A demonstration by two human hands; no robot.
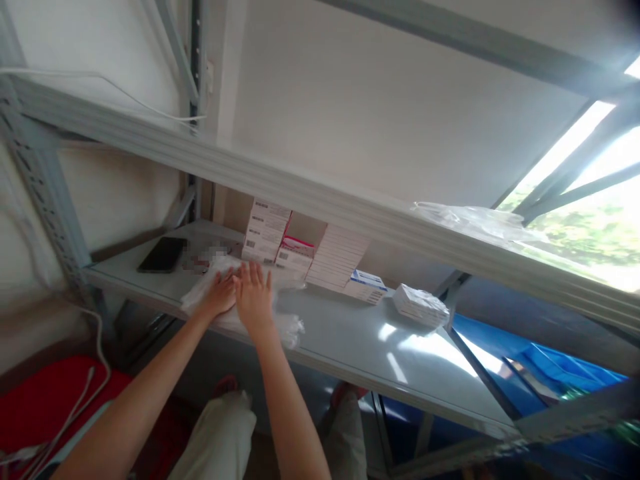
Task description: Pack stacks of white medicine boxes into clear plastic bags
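A clear, crinkled plastic bag (287, 327) lies spread on the grey metal shelf (345, 333), reaching to its front edge. My right hand (254, 297) rests flat on the bag with its fingers stretched out and slightly apart. Just to its left, my left hand (220, 293) also lies on the plastic, its fingers extended and partly tucked against the right hand. Behind the hands stand stacks of white boxes (267, 230) with barcode labels. Left of the bag lies a black phone (163, 255).
Farther right on the shelf are a taller white box stack (335, 257), a blue-and-white box (367, 287) and a plastic-wrapped white pack (421, 307). The upper shelf beam (300, 183) crosses above, with more clear plastic (475, 223) on it. A white cable (100, 340) hangs at left.
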